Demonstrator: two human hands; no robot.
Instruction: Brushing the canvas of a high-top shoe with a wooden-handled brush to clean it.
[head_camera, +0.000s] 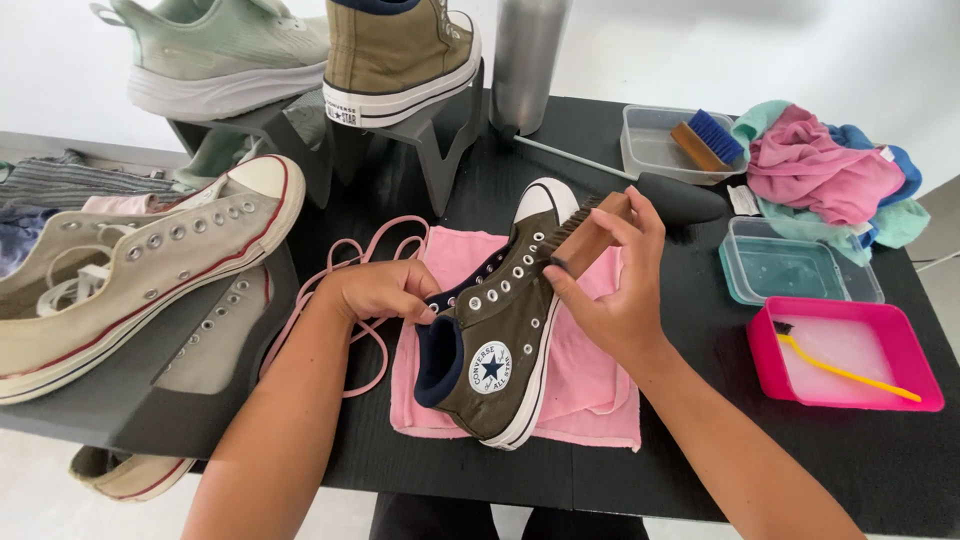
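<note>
Left hand (375, 290) gripping olive sneaker (500, 330), right hand (605, 290) pressing brush (585, 232)

No screens, no signs.

Round patch (490, 367) on ankle of olive shoe (500, 320), lying on pink cloth (590, 390) at table (700, 460) centre: white disc, dark blue star in the middle, thin dark ring near the edge.

Heel label (342, 113) on white sole of raised shoe (395, 50), top centre on grey stand (440, 150): small strip, dark print.

Small white packet (742, 200), flat, roughly rectangular, right rear, between clear tub (650, 150) and cloth pile (820, 170).

White tag (886, 153) at edge of cloth pile; too small to tell more.
</note>
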